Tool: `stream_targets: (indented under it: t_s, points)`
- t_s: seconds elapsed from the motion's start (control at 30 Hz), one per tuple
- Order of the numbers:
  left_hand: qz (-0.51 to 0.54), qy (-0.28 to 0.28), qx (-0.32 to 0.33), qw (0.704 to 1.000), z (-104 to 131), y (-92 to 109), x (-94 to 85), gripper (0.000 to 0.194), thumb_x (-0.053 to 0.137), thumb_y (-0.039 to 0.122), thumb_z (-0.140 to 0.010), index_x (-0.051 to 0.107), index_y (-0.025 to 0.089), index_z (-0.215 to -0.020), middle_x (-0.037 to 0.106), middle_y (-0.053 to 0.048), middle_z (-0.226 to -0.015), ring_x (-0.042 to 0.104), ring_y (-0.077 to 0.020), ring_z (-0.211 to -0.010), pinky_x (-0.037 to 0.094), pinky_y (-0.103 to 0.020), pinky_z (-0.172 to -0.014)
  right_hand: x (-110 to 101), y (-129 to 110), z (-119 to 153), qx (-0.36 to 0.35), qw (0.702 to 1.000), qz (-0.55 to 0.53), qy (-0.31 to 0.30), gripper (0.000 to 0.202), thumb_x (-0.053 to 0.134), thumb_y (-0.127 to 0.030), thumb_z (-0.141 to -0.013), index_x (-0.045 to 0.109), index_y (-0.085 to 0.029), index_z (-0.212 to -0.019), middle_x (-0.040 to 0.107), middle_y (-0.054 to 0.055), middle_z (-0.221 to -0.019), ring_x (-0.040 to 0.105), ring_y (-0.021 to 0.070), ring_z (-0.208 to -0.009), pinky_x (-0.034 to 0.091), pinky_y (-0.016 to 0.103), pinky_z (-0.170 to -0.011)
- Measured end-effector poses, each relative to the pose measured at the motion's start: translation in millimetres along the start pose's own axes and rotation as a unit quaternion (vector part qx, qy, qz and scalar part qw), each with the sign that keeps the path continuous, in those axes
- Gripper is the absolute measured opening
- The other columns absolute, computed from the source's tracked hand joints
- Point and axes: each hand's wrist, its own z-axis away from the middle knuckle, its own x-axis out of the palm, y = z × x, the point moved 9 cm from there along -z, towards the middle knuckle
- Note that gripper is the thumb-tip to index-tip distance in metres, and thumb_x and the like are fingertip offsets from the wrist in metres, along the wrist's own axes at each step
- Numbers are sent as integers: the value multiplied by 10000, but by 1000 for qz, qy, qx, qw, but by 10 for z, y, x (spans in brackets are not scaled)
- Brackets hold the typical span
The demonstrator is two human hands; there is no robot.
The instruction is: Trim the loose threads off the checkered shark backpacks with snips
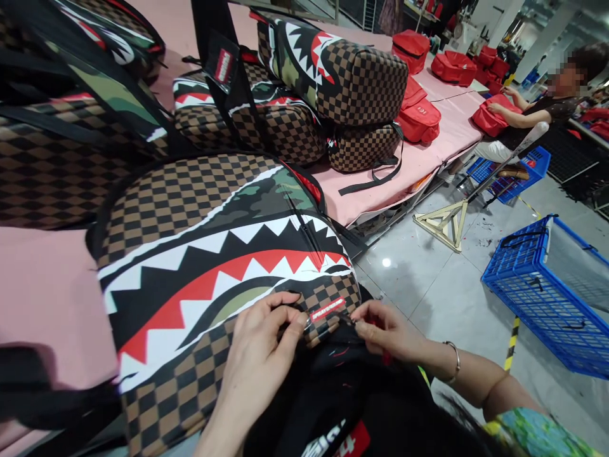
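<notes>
A backpack (200, 254) with a brown-and-black check, a camouflage patch and a red, white and black shark-mouth print lies tilted before me on the pink table. My left hand (266, 343) rests over its lower edge, thumb and index finger pinched beside the small red label (327, 310). What sits between those fingertips is too small to name. On the label's other side, my right hand (387, 330) is closed around something small and dark at its fingertips; a bit of red shows beneath the palm. Black fabric (333, 387) with white lettering and a red patch lies below both hands.
More check backpacks (361, 82) are piled behind on the pink table (47, 273). Red bags (419, 114) lie farther along it, where another person (537, 114) handles one. A blue crate (547, 285) and a metal stand (447, 222) are on the floor at right.
</notes>
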Motion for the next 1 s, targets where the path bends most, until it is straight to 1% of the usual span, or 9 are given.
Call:
stream_targets:
  t_s: [0.03,0.1,0.2,0.3,0.37,0.63,0.83,0.9,1.0]
  points:
    - [2,-1,0,1000,-1,-11,3,359,431,521,-782,595,237,-636,599,-97,-1072,497,-320,-1027,371,-550,-922,120,132,48,62,992,-99,-37,336,613,-484,-833,569,-178,-965,489,-39,-718,363,49,-442,279,209,-422]
    - [6,-2,1,1000,0,-32,7,354,433,517,-784,597,236,-644,596,-94,-1089,495,-314,-1034,366,-544,-921,359,281,131,146,953,-244,-101,402,651,-504,-800,592,-145,-971,471,-44,-713,276,17,-388,179,204,-389]
    - [11,0,3,1000,2,-55,11,360,430,514,-782,601,228,-645,593,-90,-1091,494,-307,-1042,355,-532,-933,596,320,180,209,897,-358,-154,394,744,-423,-737,605,-117,-943,479,-36,-731,261,5,-412,132,200,-418]
    - [20,6,-1,1000,1,-65,7,369,435,527,-768,611,225,-648,597,-84,-1073,498,-305,-1029,354,-524,-937,760,235,186,229,851,-430,-195,375,775,-370,-715,576,-119,-911,468,-39,-710,262,18,-444,138,195,-444]
    - [24,11,-3,1000,2,-62,3,365,448,534,-758,618,229,-653,602,-79,-1062,496,-305,-1016,358,-519,-930,829,167,177,226,832,-462,-209,352,766,-347,-735,556,-119,-902,448,-44,-694,246,25,-455,148,195,-450]
    - [26,29,8,999,33,-39,-2,369,451,535,-773,618,233,-644,605,-77,-1050,493,-299,-993,372,-500,-901,984,70,81,222,749,-598,-181,357,804,-238,-707,521,-99,-874,394,-80,-670,242,23,-463,270,148,-461]
    - [43,41,14,998,47,-101,-9,347,462,512,-803,593,223,-662,600,-75,-1047,496,-292,-1003,366,-494,-911,997,122,44,207,745,-613,-163,333,797,-226,-720,517,-106,-855,384,-95,-632,230,14,-429,256,130,-426]
    - [83,51,12,995,78,-111,-57,333,474,501,-824,579,219,-679,594,-65,-1058,510,-273,-1006,373,-464,-919,969,94,49,189,761,-597,-167,321,785,-251,-737,522,-110,-855,385,-94,-629,210,9,-422,231,127,-411]
    - [143,78,21,986,169,-54,-181,278,496,451,-861,571,217,-732,590,-46,-1047,540,-223,-978,423,-362,-860,887,-6,68,159,806,-537,-193,315,752,-318,-764,559,-105,-892,396,-84,-638,186,4,-411,181,138,-392]
